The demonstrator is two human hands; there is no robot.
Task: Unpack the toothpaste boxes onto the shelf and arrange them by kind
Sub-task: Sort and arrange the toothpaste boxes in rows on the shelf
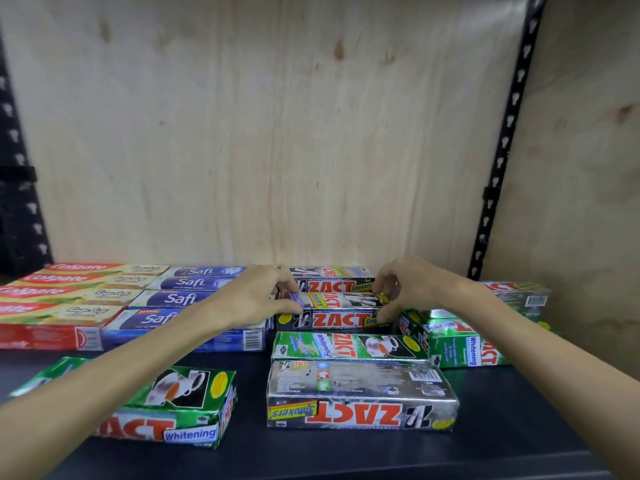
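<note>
Nearest lay a silver Zact Smokers pack (362, 396) & a green Zact Whitening pack (166, 410), unsorted at shelf (519, 427) front. Both hands, left (266, 296) & right (401, 289), pinched the ends of a Smokers box (337, 301), prob. squaring it w/ its stack beside the Safi row (183, 299).

Two bare forearms come into the picture from the lower corners, and no sleeve covers them up to the edge of the frame. The left hand (258, 295) and the right hand (408, 289) wear no gloves, and the wrists behind them carry no watch and no bracelet. The fingernails look short, but the blur hides finer details.
</note>
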